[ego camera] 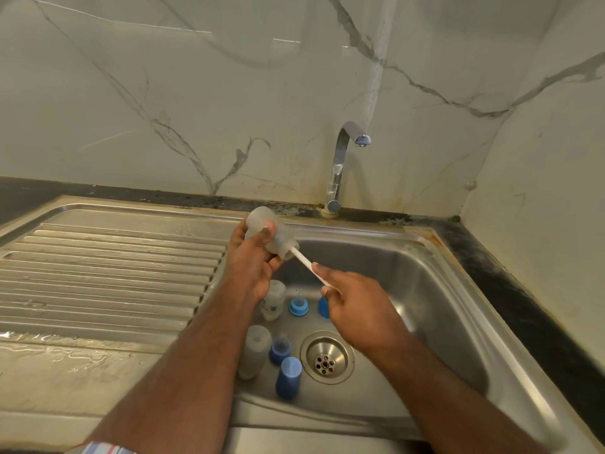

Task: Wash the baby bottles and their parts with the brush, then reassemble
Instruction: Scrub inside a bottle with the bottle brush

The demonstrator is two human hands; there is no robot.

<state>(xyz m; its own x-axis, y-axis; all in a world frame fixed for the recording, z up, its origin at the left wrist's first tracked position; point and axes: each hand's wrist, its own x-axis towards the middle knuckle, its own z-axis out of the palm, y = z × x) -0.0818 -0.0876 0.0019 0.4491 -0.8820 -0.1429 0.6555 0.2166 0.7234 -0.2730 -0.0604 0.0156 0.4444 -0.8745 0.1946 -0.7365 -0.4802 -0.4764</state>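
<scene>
The frosted bottle (266, 232) under cleaning is held above the back-left edge of the sink basin (409, 273), lying tilted with its mouth toward the right. The left hand (253, 257) grips it, fingers wrapped round the body and thumb across the front. The white brush handle (306, 262) enters the mouth; the bristle end is hidden inside. The right hand (352, 304) pinches the lower end of the handle.

On the basin floor stand a printed bottle (273, 299) and a second frosted bottle (254, 352), both open, a light blue collar with teat (298, 306), a dark blue collar with teat (280, 348), a dark blue cap (288, 376) beside the drain (326, 357), and another blue piece (323, 308) partly hidden behind the right hand.

The tap (340, 165) shows no running water.

Assessment: washing appears to be at an early stage. One bottle is in hand; whether the basin items are washed cannot be determined. Nothing is reassembled.
</scene>
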